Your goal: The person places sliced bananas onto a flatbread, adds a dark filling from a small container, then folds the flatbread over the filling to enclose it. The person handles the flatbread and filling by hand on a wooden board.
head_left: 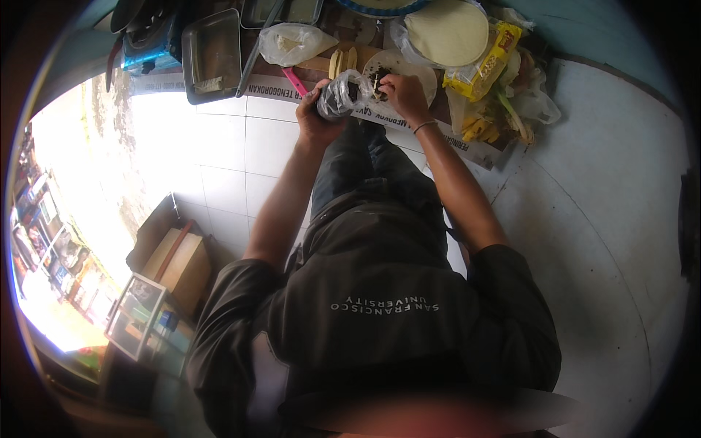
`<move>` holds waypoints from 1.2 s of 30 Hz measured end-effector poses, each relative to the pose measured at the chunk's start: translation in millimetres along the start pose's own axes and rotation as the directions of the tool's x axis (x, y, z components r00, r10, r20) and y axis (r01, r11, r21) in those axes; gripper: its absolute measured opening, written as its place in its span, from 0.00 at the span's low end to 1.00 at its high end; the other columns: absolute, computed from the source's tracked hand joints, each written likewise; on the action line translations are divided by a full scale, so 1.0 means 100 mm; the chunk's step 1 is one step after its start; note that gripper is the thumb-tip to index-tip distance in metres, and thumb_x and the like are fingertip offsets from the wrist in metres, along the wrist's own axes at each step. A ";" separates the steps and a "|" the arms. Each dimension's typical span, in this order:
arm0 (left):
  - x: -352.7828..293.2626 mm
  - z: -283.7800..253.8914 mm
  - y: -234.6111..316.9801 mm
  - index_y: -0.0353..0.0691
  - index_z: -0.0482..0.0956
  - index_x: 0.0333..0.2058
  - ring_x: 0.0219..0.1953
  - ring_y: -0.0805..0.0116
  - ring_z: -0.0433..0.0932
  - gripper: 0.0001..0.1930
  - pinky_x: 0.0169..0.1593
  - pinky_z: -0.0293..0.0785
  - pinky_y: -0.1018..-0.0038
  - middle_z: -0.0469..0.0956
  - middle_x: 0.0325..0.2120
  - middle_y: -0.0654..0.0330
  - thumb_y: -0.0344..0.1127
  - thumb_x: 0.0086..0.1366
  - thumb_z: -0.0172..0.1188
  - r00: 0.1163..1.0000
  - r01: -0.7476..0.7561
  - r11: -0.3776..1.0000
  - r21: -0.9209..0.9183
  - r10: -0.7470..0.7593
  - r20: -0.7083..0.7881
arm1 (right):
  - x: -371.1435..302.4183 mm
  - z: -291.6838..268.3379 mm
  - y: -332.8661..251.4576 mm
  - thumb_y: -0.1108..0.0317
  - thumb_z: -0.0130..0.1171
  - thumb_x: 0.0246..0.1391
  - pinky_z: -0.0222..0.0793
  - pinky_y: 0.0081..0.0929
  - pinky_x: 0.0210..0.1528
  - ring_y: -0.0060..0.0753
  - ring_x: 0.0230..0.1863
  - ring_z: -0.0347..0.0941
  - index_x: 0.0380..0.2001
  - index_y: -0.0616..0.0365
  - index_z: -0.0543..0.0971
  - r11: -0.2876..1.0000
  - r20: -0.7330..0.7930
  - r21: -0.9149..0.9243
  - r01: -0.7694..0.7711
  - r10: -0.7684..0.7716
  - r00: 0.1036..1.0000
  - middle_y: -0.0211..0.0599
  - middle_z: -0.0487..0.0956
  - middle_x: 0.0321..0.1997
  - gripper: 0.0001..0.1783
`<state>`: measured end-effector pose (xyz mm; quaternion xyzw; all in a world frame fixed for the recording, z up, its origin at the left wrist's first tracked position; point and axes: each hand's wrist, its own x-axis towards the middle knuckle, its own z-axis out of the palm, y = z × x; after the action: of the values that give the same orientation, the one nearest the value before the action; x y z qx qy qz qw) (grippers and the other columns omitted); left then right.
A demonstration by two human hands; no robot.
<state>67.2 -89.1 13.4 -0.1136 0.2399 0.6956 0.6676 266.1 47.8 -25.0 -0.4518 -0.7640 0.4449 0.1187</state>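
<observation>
Dark crumbs on unfolded wrapper — my right hand pinched, contents hidden; left hand gripping plastic bag — yellow strips unused.

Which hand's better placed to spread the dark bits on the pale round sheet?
Right, I'd say: the right hand is right at the dark bits on the pale round sheet; the left hand is occupied with the clear plastic bag.

Two lines of pale capitals stood upside down on the dark shirt; dark capitals edged the printed sheet. Print on the yellow packet was too small to read.
</observation>
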 end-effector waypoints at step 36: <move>0.44 -0.24 -0.22 0.43 0.80 0.53 0.54 0.55 0.84 0.21 0.60 0.78 0.56 0.84 0.50 0.54 0.48 0.68 0.61 0.977 0.162 0.987 0.003 -0.161 0.139 | -0.01 -0.66 -1.26 0.72 0.61 0.56 0.79 0.50 0.45 0.59 0.38 0.83 0.30 0.61 0.84 0.936 0.037 -0.105 0.336 -0.334 0.942 0.51 0.85 0.33 0.05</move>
<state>81.1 -61.8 -32.0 -0.0865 0.1799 0.6462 0.7366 231.2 60.5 112.1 -0.3166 -0.8542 0.3799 0.1607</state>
